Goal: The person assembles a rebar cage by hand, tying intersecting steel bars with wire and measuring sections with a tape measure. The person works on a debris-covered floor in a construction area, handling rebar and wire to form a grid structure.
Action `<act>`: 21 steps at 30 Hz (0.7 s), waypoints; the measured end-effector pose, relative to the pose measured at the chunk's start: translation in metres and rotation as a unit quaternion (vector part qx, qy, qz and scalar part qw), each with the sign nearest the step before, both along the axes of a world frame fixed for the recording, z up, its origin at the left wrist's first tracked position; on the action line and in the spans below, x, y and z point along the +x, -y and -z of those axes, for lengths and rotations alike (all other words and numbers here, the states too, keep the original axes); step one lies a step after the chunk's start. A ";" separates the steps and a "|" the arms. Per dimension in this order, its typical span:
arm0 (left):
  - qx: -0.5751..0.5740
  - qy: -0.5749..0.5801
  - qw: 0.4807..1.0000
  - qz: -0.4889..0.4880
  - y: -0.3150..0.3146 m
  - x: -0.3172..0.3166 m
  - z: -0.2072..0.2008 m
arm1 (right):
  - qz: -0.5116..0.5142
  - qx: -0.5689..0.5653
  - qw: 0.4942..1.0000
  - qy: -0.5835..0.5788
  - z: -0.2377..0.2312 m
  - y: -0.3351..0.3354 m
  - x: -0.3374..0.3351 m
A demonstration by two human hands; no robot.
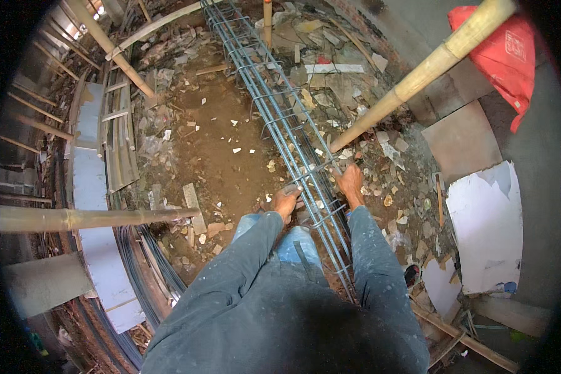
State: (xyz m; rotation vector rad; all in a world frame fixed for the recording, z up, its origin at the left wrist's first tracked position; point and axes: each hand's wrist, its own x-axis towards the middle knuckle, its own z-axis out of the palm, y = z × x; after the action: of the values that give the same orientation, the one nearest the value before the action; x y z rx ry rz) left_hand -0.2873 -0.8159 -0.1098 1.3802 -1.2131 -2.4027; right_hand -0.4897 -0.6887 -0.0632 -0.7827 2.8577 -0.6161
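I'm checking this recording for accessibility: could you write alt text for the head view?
A person's left hand and right hand touch opposite sides of a long steel rebar cage, which runs diagonally over rubble-strewn ground. Bamboo poles flank it; a red bag shows at upper right, with a broken white sheet below.

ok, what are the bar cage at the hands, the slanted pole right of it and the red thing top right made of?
Bar cage: probably steel, dull blue-grey; slim straight bars with thin hoops.
Slanted pole: looks like bamboo, smooth tan; ringed joints.
Red thing: thin, creased; plastic or fabric, can't tell which.
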 end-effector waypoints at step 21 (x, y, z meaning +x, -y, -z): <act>-0.088 0.017 0.973 0.215 0.021 0.015 0.054 | 0.095 0.075 0.981 0.149 0.016 0.009 -0.035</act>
State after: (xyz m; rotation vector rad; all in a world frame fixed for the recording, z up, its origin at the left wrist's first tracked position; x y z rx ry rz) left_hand -0.2723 -0.8373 -0.1634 1.2102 -1.8477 -2.4548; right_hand -0.5242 -0.6973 -0.0790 -0.3620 2.6778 -0.4823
